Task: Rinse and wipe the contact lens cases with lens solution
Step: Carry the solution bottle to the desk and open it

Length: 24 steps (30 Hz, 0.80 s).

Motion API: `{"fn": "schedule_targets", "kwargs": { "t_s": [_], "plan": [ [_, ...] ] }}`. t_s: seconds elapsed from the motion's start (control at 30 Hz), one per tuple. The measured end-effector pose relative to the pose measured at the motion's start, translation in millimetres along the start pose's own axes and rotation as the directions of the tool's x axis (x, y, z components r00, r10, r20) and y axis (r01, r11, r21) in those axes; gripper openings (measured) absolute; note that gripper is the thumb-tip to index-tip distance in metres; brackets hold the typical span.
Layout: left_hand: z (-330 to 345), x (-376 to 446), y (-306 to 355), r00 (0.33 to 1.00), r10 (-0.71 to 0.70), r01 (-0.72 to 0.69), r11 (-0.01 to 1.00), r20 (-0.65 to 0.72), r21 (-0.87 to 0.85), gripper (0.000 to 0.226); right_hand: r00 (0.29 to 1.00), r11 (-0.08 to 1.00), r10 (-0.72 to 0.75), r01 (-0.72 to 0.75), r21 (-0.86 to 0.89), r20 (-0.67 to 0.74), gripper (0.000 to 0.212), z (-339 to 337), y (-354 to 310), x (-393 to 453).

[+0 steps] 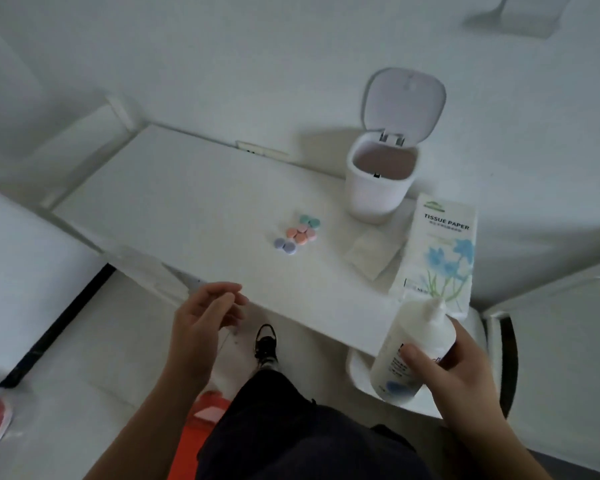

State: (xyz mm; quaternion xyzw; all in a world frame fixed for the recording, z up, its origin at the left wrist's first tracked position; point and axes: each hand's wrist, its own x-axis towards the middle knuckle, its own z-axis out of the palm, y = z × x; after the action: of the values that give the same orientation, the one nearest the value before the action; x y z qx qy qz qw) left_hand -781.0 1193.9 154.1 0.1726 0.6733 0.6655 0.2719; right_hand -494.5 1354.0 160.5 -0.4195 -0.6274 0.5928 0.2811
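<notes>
Near the middle of the white tabletop (187,188) lies a small cluster of contact lens cases (298,233): a teal pair farthest back, orange and pink ones in the middle, and a lilac pair nearest the person, all close together and some touching. Behind them to the right stands a small white bin (378,195) with its lid (404,98) flipped up. A pack marked "TISSUE PAPER" (440,251) lies at the right edge of the tabletop, and a folded tissue (373,254) rests just beside it on the left. The right hand (458,372) grips a white bottle of lens solution (413,355), thumb across its label, nozzle tilted up toward the tissue pack. The left hand (205,323) hovers at the near edge of the tabletop, fingers loosely curled and holding nothing, well apart from the cases.
</notes>
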Motion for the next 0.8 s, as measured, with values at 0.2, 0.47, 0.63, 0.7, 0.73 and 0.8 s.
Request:
{"fn": "schedule_targets", "kwargs": {
  "t_s": [0.2,0.47,0.63,0.7,0.73,0.8],
  "plan": [
    [-15,151,-1,0.984,-0.088,0.085,0.996,0.155,0.027,0.019,0.976,0.998,0.062,-0.067,-0.015,-0.206,0.042,70,-4,80],
    [-45,290,8,0.934,-0.194,0.193,0.981,0.300,0.035,0.029,0.925,0.992,0.119,-0.130,-0.005,-0.361,0.040,154,-34,164],
    [-47,340,-9,0.924,-0.194,0.162,0.979,0.331,0.121,0.036,0.919,0.989,0.140,-0.146,0.012,-0.368,0.051,172,-30,199],
    [-45,351,-17,0.923,-0.186,0.156,0.981,0.336,0.116,0.036,0.923,0.991,0.127,-0.134,0.006,-0.364,0.053,172,-27,210],
    [-44,356,-22,0.927,-0.172,0.145,0.984,0.334,0.104,0.035,0.926,0.993,0.111,-0.120,0.000,-0.361,0.052,171,-25,216],
    [-38,368,-33,0.938,-0.112,0.097,0.993,0.329,0.061,0.028,0.931,0.998,0.057,-0.065,-0.009,-0.362,0.050,167,-18,227]
  ]
}}
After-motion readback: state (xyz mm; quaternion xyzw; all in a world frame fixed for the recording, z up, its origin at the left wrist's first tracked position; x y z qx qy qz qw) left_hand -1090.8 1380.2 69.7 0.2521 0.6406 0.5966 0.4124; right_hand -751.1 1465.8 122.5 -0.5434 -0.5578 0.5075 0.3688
